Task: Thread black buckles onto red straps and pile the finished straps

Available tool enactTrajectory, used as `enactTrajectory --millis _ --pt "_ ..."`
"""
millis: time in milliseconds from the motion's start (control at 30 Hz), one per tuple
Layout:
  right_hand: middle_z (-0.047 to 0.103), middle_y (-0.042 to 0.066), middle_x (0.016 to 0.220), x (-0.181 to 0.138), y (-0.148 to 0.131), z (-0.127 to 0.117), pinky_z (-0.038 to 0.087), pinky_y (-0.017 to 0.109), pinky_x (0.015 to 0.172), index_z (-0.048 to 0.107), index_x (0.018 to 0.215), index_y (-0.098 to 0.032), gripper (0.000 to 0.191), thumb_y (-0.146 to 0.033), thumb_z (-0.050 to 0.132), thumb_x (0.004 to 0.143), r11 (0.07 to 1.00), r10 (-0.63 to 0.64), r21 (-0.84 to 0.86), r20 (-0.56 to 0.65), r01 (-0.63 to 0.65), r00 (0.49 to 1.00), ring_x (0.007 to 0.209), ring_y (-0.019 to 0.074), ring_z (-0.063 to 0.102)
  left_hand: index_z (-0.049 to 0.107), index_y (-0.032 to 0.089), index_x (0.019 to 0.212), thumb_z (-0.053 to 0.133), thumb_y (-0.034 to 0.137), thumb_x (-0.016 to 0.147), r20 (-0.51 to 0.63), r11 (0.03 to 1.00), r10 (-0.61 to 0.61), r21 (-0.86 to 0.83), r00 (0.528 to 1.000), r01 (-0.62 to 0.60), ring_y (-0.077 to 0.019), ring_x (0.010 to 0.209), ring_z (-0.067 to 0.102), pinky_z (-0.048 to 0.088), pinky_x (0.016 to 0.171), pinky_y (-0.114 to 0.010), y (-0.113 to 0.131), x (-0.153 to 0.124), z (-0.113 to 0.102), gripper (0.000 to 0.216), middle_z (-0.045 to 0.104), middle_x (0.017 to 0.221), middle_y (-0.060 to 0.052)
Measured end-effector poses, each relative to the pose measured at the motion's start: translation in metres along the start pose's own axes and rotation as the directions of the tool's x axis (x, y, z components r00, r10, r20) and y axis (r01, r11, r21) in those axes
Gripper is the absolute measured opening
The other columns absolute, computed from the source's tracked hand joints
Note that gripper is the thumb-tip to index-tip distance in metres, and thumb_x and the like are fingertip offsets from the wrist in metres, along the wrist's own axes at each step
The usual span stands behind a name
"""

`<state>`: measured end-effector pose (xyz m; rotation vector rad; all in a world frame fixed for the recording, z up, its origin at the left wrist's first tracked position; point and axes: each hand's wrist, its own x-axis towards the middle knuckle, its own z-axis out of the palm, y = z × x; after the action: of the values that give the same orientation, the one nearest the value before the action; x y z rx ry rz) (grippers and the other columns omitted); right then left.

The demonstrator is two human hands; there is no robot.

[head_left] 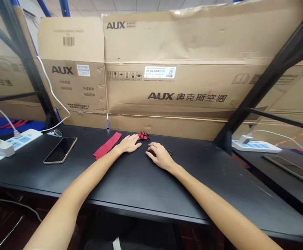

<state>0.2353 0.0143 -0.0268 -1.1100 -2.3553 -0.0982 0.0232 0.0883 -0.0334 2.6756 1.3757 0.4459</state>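
Observation:
My left hand (128,143) lies palm down on the black tabletop with its fingers stretched out. Its fingertips touch or lie right beside a small bundle of red and black straps (143,136). Left of that hand is a flat red fabric strip (107,146), lying at a slant and partly behind the wrist. My right hand (160,155) rests on the table with fingers loosely bent and a gap between thumb and forefinger. A thin black object (170,152) shows from behind its knuckles; most of it is hidden, so its kind is unclear.
A phone (60,150) lies at left, with a small clear item (55,133) behind it. White power strips (18,140) with cables stand at the left and right (255,146). Cardboard panels (167,104) wall the back; a black slanted post (266,73) rises at right.

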Motion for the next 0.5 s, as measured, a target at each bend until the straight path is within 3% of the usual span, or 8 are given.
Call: enactTrajectory --millis 167,300,500 --pt "0.058 0.012 0.110 -0.001 -0.003 -0.001 0.040 0.044 0.089 0.058 0.101 -0.021 0.022 -0.036 0.050 0.087 0.997 0.078 -0.023 -0.043 -0.079 0.996 0.105 0.0275 0.049 0.041 0.014 0.133 0.035 0.048 0.090 -0.070 0.997 0.076 0.029 0.995 -0.074 -0.0249 0.130 0.035 0.027 0.107 -0.039 0.017 -0.037 -0.003 0.054 0.041 0.139 -0.013" --pt "0.058 0.011 0.109 0.000 -0.008 -0.001 0.040 0.043 0.088 0.058 0.101 -0.021 0.023 -0.036 0.051 0.086 1.000 0.025 -0.003 -0.009 -0.025 1.000 0.099 0.0264 0.049 0.053 0.014 0.117 0.037 0.046 0.090 -0.159 0.988 0.145 0.084 0.977 -0.133 -0.0267 0.110 0.049 0.037 0.097 -0.041 0.033 -0.070 -0.009 0.045 0.055 0.119 -0.014" --pt "0.058 0.009 0.097 0.001 -0.016 0.000 0.041 0.040 0.086 0.057 0.099 -0.020 0.019 -0.032 0.050 0.086 0.997 -0.027 0.073 0.029 0.025 0.999 0.089 0.0233 0.050 0.058 0.014 0.102 0.044 0.044 0.088 -0.148 0.976 0.163 0.167 0.975 -0.138 -0.0266 0.097 0.052 0.041 0.089 -0.040 0.044 -0.077 -0.019 0.036 0.059 0.098 -0.013"
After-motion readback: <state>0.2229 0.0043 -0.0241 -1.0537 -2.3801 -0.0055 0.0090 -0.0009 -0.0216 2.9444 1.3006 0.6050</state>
